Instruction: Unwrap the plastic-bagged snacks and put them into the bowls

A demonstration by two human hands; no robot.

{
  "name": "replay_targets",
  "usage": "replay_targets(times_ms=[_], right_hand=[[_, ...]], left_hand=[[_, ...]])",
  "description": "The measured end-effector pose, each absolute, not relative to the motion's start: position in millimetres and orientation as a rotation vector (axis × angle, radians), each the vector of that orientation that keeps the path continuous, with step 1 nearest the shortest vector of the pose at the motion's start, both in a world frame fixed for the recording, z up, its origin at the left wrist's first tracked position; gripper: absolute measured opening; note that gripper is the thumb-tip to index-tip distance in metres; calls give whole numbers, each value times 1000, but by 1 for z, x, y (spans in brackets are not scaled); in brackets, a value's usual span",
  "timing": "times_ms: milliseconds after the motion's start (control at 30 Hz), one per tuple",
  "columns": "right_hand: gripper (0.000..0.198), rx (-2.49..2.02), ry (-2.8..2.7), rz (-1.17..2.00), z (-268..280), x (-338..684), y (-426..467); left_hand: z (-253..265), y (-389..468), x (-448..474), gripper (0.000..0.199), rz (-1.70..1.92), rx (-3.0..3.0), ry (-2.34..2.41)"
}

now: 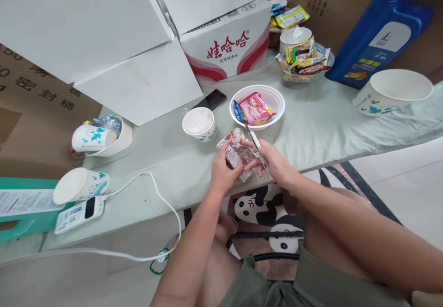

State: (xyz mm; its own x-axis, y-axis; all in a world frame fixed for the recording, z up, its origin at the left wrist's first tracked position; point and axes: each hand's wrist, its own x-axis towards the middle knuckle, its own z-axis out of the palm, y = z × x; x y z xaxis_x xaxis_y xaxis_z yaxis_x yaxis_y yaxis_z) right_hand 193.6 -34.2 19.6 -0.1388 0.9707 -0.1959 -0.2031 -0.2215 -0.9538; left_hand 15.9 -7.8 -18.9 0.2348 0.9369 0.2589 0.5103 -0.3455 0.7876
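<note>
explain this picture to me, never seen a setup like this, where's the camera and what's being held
There is no machine here: you see a person's two bare hands, filmed by a camera worn on their head, looking forward and down. The left hand holds a clear plastic packet. The right hand holds a slim tool with white parts, its exact kind unclear. On the cloth-covered surface lie a white bowl of wrapped snacks, a paper cup and a dark phone.
</note>
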Motion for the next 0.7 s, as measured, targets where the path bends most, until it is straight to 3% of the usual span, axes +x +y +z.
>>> replay_targets(times_ms=[133, 367, 700], right_hand=[[24, -1270, -1105, 1454, 27, 198, -41], [27, -1447, -1223, 1500, 26, 190, -36], [28, -1797, -1714, 1174, 31, 227, -48]], left_hand=[[-16, -7, 16, 58, 1020, 1933, 1363], [-18, -8, 18, 50, 1081, 1916, 1394], [-19, -3, 6, 60, 1450, 1298, 1395]])
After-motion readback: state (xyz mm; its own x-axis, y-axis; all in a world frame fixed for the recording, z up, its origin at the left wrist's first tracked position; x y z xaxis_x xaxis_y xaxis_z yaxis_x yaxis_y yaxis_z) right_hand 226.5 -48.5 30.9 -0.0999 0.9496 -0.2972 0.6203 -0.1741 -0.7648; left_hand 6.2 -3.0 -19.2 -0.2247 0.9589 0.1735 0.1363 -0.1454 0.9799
